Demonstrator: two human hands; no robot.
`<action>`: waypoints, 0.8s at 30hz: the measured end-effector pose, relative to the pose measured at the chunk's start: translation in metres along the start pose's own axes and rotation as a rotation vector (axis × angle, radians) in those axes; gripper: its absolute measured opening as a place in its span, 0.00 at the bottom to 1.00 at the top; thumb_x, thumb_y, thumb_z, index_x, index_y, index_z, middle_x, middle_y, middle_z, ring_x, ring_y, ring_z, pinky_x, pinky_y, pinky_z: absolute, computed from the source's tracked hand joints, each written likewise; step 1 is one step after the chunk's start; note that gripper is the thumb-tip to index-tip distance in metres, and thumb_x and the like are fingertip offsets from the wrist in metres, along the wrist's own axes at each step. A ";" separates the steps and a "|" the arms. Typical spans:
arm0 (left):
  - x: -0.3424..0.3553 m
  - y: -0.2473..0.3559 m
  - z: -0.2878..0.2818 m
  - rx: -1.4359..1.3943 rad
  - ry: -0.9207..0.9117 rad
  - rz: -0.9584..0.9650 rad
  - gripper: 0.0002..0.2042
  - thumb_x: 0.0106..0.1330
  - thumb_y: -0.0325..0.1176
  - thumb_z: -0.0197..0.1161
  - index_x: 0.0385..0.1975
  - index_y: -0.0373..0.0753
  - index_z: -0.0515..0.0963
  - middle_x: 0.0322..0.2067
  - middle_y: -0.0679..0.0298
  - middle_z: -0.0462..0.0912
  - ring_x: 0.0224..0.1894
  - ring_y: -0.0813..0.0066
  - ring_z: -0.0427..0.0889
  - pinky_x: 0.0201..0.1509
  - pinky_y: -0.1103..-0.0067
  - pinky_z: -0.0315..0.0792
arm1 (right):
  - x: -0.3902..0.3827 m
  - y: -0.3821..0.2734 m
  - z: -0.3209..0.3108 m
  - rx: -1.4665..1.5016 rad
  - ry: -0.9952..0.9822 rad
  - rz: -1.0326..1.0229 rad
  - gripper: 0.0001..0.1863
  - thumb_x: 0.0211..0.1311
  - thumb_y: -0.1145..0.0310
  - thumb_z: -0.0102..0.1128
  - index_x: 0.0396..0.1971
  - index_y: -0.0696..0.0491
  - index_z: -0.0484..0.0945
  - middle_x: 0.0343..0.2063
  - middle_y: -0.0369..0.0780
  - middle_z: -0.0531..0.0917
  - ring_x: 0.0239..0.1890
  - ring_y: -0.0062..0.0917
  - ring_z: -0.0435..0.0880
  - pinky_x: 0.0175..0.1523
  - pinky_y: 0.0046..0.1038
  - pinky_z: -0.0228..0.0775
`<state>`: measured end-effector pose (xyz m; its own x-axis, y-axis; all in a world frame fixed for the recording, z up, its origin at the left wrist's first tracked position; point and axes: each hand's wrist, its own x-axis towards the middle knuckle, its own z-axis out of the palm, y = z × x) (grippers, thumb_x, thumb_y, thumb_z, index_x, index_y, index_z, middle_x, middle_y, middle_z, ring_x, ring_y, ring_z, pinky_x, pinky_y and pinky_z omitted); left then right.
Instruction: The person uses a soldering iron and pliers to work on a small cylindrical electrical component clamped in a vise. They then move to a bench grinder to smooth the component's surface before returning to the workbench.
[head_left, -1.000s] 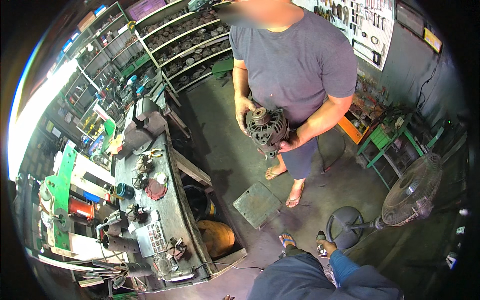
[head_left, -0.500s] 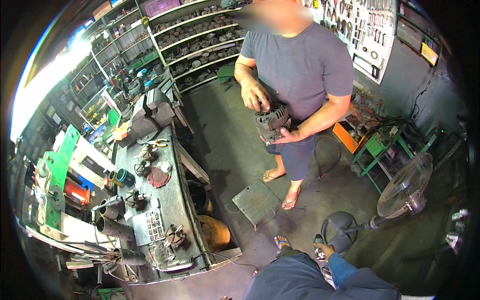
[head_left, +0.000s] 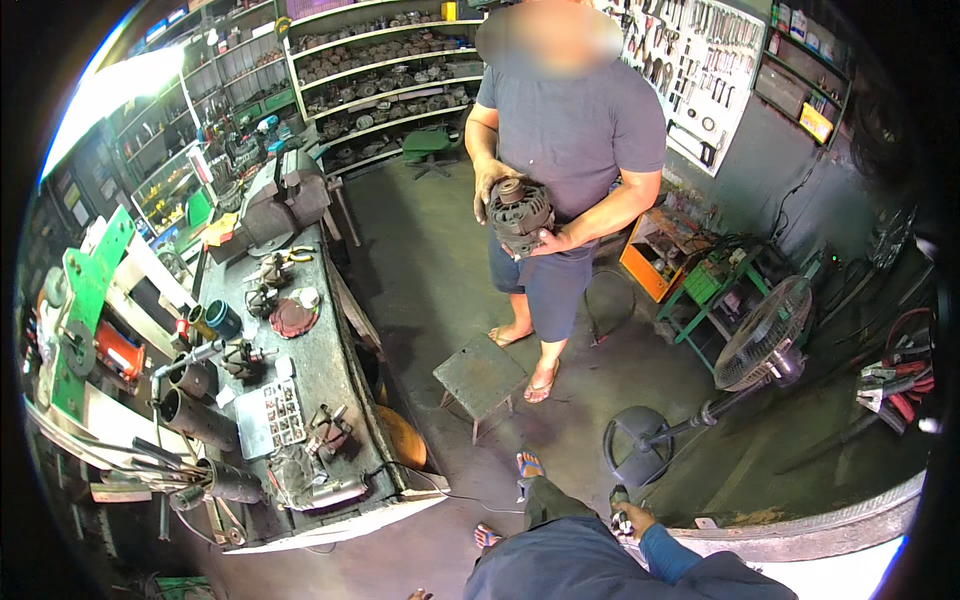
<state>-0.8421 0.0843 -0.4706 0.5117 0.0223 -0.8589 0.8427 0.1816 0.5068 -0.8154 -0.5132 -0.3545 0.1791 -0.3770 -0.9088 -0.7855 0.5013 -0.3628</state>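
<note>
At the bottom, my right hand [head_left: 636,521] hangs beside my leg below a blue sleeve, its fingers closed round a small dark object [head_left: 619,496] whose kind I cannot make out. Only fingertips of my left hand [head_left: 420,594] show at the lower edge; the rest is cut off. Ahead of me, a person in a grey T-shirt [head_left: 570,130] holds a dark alternator [head_left: 522,222] at waist height, pulley upward. One of that person's hands is at its side, the other beneath it. Neither of my hands touches the alternator.
A low stool [head_left: 480,375] stands between us. To the left runs a workbench [head_left: 345,400] with a parts organizer [head_left: 285,415], a vise [head_left: 285,205] and motor parts. A pedestal fan [head_left: 765,335] stands at right, with a cable [head_left: 475,500] on the floor.
The other person's upper hand has moved from the alternator's top to its side, uncovering the pulley. My view has shifted, and both my feet now show. My right hand stays low by my leg.
</note>
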 end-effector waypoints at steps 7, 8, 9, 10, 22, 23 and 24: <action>0.026 0.021 0.007 0.063 -0.023 0.138 0.19 0.74 0.39 0.54 0.61 0.37 0.72 0.52 0.49 0.84 0.40 0.57 0.87 0.37 0.69 0.82 | -0.023 0.064 -0.043 -0.076 0.122 0.041 0.14 0.53 0.53 0.72 0.30 0.49 0.85 0.24 0.37 0.85 0.22 0.28 0.81 0.27 0.38 0.72; 0.027 0.025 0.013 0.001 -0.009 0.099 0.19 0.74 0.38 0.54 0.60 0.35 0.72 0.52 0.48 0.84 0.40 0.57 0.87 0.37 0.69 0.82 | -0.024 0.068 -0.043 -0.088 0.125 0.068 0.15 0.52 0.55 0.73 0.32 0.49 0.82 0.25 0.36 0.83 0.28 0.29 0.81 0.33 0.41 0.72; 0.028 0.030 0.019 -0.059 0.006 0.061 0.19 0.74 0.37 0.54 0.60 0.34 0.73 0.51 0.48 0.84 0.40 0.57 0.88 0.36 0.69 0.82 | -0.023 0.070 -0.044 -0.074 0.080 0.105 0.15 0.53 0.55 0.72 0.31 0.49 0.81 0.25 0.37 0.83 0.26 0.30 0.81 0.33 0.42 0.72; 0.027 0.035 0.026 -0.063 0.001 0.061 0.20 0.73 0.37 0.54 0.60 0.33 0.72 0.51 0.47 0.84 0.41 0.57 0.88 0.37 0.69 0.82 | -0.023 0.073 -0.043 -0.002 0.024 0.072 0.14 0.54 0.54 0.71 0.30 0.49 0.82 0.23 0.36 0.83 0.23 0.29 0.81 0.28 0.40 0.72; 0.019 0.112 0.064 0.026 0.045 0.063 0.21 0.73 0.35 0.52 0.61 0.31 0.72 0.51 0.47 0.84 0.44 0.58 0.88 0.38 0.70 0.83 | 0.001 0.053 -0.007 0.142 -0.073 0.008 0.15 0.54 0.54 0.72 0.29 0.49 0.80 0.22 0.38 0.83 0.19 0.30 0.84 0.23 0.36 0.77; 0.020 0.113 0.062 0.051 0.051 0.080 0.21 0.73 0.35 0.52 0.61 0.31 0.72 0.51 0.47 0.84 0.44 0.58 0.88 0.38 0.70 0.83 | 0.002 0.051 -0.005 0.139 -0.047 0.018 0.15 0.54 0.54 0.72 0.28 0.50 0.79 0.22 0.39 0.83 0.19 0.30 0.84 0.22 0.36 0.78; 0.022 0.113 0.059 0.076 0.056 0.096 0.20 0.74 0.35 0.51 0.61 0.31 0.72 0.52 0.47 0.84 0.44 0.58 0.88 0.39 0.70 0.83 | 0.003 0.049 -0.004 0.161 -0.071 -0.012 0.15 0.54 0.55 0.72 0.28 0.51 0.79 0.22 0.39 0.83 0.19 0.30 0.84 0.22 0.36 0.78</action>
<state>-0.7259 0.0473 -0.4274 0.5825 0.0913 -0.8077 0.8014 0.1014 0.5895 -0.8554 -0.4926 -0.3742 0.2339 -0.3309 -0.9142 -0.6790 0.6174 -0.3972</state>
